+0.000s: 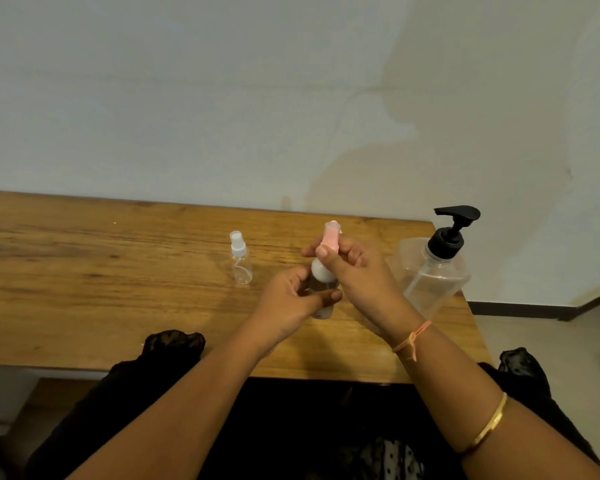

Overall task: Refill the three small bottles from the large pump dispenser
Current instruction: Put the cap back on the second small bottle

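- My left hand (291, 299) grips a small bottle (321, 311) near the middle of the bench (118, 271). The fingers (328, 295) are curled round its clear body, one lying across the front.
- I cannot tell whether the bottle's base rests on the wood or hangs just above it.
- My right hand (357, 275) comes in from four o'clock and pinches a pink cap (330, 235) at the bottle's twelve o'clock, thumb and forefinger closed narrow on it.
- The cap stands upright above the bottle's white collar (321, 271). My thumb hides the join, so I cannot tell whether the cap is seated or lifted off.
- A spray bottle (241, 261), clear with a white nozzle top, stands upright on the bench at nine o'clock of the held bottle, apart from both hands.
- The large pump dispenser (437, 271) stands at three o'clock, close to the bench's right edge. Its black pump head (454, 223) points its spout toward nine o'clock and its clear body is untouched.
- A clear tub (406, 254) sits just behind the dispenser, at its eleven o'clock.
- A thread band (413, 337) circles my right wrist, and a gold bangle (492, 424) sits further up the forearm.
- A pale, stained wall (222, 98) runs behind the bench at twelve o'clock, and black clothing (174, 344) shows at six o'clock.
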A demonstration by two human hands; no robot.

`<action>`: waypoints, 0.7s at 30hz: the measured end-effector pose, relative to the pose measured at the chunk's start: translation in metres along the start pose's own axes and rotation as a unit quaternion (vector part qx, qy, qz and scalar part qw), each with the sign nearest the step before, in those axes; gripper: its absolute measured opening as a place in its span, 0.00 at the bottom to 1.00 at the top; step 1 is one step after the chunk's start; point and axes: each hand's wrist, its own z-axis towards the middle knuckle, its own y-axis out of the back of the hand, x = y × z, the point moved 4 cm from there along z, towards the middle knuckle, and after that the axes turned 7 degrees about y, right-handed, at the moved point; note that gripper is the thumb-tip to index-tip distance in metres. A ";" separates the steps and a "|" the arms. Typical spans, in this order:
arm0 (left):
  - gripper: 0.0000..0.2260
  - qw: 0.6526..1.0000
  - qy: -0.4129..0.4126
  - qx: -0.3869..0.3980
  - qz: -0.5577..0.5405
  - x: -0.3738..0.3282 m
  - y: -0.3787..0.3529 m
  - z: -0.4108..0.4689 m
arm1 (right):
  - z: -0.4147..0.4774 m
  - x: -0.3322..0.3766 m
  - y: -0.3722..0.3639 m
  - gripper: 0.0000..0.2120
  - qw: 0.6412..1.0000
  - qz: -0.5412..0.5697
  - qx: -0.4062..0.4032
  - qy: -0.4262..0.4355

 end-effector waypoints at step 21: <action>0.30 0.979 0.046 -0.098 0.172 0.014 0.027 0.008 | -0.004 -0.038 -0.022 0.17 0.968 -0.229 -0.093 0.032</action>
